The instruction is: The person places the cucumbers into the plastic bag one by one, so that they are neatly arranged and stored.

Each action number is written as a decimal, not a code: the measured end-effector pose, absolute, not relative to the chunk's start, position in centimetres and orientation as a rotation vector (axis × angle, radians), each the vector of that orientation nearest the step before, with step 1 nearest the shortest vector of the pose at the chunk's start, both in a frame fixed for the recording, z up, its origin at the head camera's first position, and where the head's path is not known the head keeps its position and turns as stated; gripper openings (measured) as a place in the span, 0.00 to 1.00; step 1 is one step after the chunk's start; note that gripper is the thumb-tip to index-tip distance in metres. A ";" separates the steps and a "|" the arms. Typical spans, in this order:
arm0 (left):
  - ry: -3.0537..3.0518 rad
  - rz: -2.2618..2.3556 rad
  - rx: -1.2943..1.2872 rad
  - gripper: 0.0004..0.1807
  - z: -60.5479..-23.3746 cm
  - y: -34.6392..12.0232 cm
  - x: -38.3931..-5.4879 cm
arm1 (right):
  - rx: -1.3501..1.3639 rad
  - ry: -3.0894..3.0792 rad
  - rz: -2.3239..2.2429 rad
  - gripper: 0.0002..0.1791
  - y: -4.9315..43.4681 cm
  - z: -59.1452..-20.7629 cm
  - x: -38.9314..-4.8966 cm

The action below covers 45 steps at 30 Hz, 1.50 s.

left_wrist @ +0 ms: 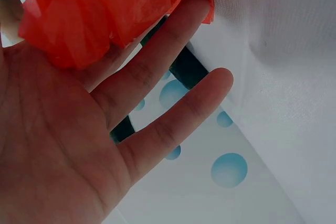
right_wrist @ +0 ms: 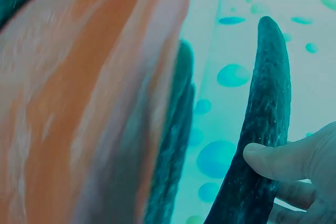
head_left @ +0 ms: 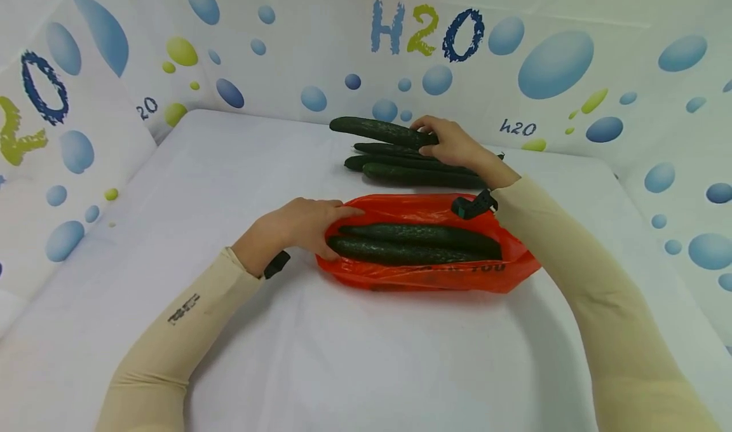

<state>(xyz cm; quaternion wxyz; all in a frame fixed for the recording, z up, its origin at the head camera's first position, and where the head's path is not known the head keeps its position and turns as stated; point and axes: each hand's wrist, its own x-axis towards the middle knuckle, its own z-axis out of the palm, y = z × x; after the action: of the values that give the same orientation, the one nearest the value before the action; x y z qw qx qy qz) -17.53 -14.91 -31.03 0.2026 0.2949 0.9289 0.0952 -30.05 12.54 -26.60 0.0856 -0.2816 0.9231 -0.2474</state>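
- Right grip (head_left: 452, 145) pinches a cucumber (head_left: 368, 128) near the surface (head_left: 240, 159)'s far edge, looks like the lifting step
- Left grip (head_left: 300, 225) spread at red bag (head_left: 400, 278)
- next move prob needs its mouth wide

head view bright, softly shadowed — right wrist view cyan-tinted, partly blurred

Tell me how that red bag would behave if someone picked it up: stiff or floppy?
The red bag is probably floppy, as its thin plastic wrinkles. With cucumbers inside, it would likely sag under their weight. Its open mouth suggests they might slide out if tipped.
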 end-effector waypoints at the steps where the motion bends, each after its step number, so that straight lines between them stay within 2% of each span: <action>1: 2.592 0.267 0.820 0.45 -31.0 -14.9 -17.6 | -0.852 2.752 -0.744 0.26 12.4 -26.4 -29.9; 11: 2.587 0.268 0.817 0.46 -30.7 -14.9 -17.8 | -0.908 2.766 -0.775 0.25 11.6 -25.1 -28.0; 19: 2.588 0.272 0.848 0.46 -30.9 -14.9 -17.7 | -1.027 2.746 -0.836 0.26 11.2 -24.4 -25.0; 25: 2.587 0.284 0.828 0.47 -30.9 -15.0 -17.9 | -1.017 2.723 -0.845 0.26 10.8 -23.7 -23.4; 45: 2.568 0.286 0.812 0.46 -30.7 -14.9 -17.8 | -1.056 2.627 -0.957 0.26 10.6 -23.7 -18.4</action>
<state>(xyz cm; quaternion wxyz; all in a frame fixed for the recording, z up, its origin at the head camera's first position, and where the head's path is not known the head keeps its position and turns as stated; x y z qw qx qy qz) -17.84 -14.93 -30.73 0.2148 0.2926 0.9261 0.1033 -18.41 10.65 -23.74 0.0765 -0.3523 0.8764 -0.3193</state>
